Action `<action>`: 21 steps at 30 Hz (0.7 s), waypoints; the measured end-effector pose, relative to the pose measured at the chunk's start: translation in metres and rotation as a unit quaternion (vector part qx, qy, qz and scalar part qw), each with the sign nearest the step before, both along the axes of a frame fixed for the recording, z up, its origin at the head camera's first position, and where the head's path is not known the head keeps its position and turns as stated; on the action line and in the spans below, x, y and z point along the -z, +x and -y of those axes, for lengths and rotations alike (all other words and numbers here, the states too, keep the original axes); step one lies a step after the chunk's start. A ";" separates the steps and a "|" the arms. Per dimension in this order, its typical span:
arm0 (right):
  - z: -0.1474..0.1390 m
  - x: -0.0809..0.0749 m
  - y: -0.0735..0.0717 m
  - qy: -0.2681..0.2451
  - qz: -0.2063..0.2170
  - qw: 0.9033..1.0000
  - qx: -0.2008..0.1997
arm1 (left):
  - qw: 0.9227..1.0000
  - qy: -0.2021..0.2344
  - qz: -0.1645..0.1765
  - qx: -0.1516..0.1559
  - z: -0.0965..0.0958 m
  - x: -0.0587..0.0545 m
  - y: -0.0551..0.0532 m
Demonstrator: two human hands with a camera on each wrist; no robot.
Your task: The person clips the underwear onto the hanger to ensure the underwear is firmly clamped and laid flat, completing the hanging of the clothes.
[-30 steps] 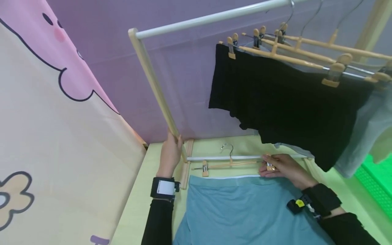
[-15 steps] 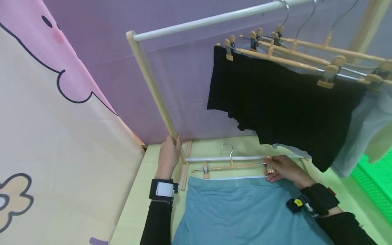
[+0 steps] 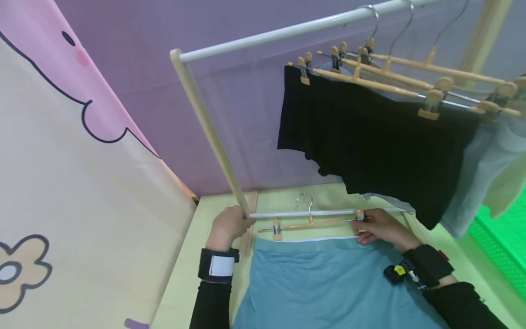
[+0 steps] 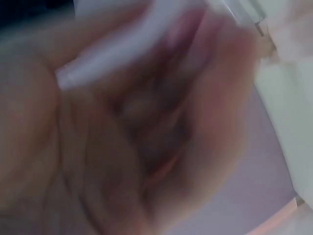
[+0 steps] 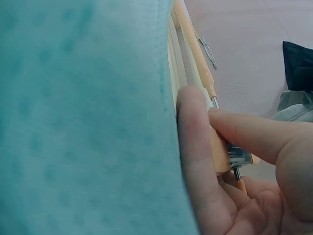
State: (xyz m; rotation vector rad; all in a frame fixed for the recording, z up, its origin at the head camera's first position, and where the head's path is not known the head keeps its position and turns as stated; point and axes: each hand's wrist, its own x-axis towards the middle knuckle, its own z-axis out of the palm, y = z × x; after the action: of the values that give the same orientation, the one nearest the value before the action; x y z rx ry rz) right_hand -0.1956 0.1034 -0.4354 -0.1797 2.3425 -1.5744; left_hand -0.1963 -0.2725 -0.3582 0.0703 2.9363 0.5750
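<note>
A wooden clip hanger with a metal hook lies at the waistband of blue-green shorts, in front of the rack's lower white bar. My right hand holds the hanger's right-hand clip. In the right wrist view, thumb and fingers are on either side of this clip, beside the fabric's edge. The left clip is apart from the waistband. Beside the foot of the rack's wooden post is my left hand, fingers loosely bent. It is blurred in the left wrist view, and no held thing is visible.
Black shorts hang from the rack's upper bar, with grey and pale green garments behind. A green basket stands at the right. A curtain borders the table on the left.
My left hand has let go of the post and moved down to its foot. My right hand stays at the right clip, which has tilted slightly. The view has shifted a little.
</note>
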 end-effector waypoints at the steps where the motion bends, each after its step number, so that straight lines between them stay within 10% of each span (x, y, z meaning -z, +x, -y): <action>1: -0.001 0.000 0.000 0.000 0.000 1.000 0.001 | 0.999 0.006 0.027 0.033 -0.003 0.002 0.003; 6: -0.002 0.000 0.001 -0.005 0.003 1.000 0.000 | 0.988 -0.009 0.095 0.122 -0.019 0.022 0.015; 21: -0.006 -0.007 0.001 -0.024 0.017 0.999 -0.027 | 0.993 -0.064 0.026 0.095 -0.023 0.040 0.030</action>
State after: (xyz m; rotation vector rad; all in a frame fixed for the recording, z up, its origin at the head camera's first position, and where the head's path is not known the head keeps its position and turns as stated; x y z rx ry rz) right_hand -0.1942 0.1094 -0.4288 -0.2230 2.2553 -1.5972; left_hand -0.1666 -0.2497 -0.3978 0.3107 2.8659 0.3537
